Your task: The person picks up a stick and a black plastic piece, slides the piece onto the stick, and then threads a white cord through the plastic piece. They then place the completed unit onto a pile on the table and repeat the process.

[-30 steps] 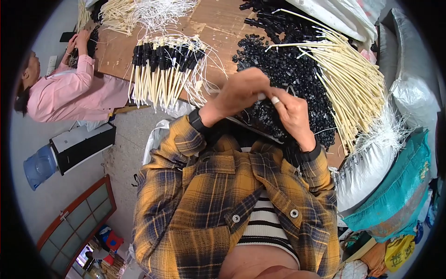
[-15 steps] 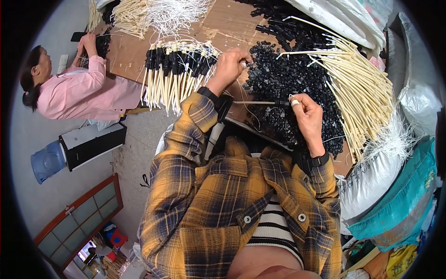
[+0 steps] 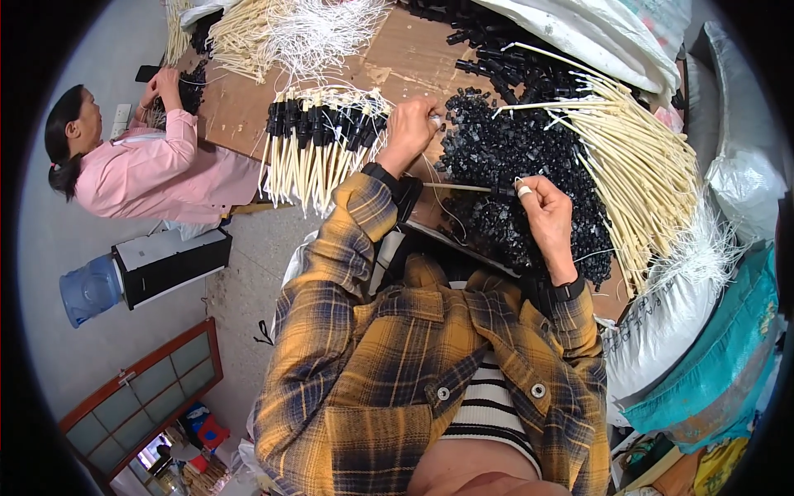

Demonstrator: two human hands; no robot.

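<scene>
My right hand (image 3: 547,218) is closed in a pinch over the pile of small black plastic pieces (image 3: 504,149). It grips the black connector (image 3: 502,192) at the end of a thin beige tube (image 3: 456,187), which points left toward my other wrist. A bit of white wire shows at the fingertips. At the pile's left edge, my left hand (image 3: 409,131) has its fingers pressed together; whatever they hold is hidden. Left of it lies a row of beige tubes with black connectors (image 3: 321,132) and white wires, hanging over the table edge.
Loose beige tubes (image 3: 641,174) lie fanned at the right, beside white sacks (image 3: 662,331). Black connectors (image 3: 513,66) are heaped at the back. More tubes and white wires (image 3: 318,33) cover the far left of the table (image 3: 405,50). A person in pink (image 3: 149,174) works there.
The view has shifted slightly, so most things sit a little lower in it. Both hands keep nearly the same places and grips.
</scene>
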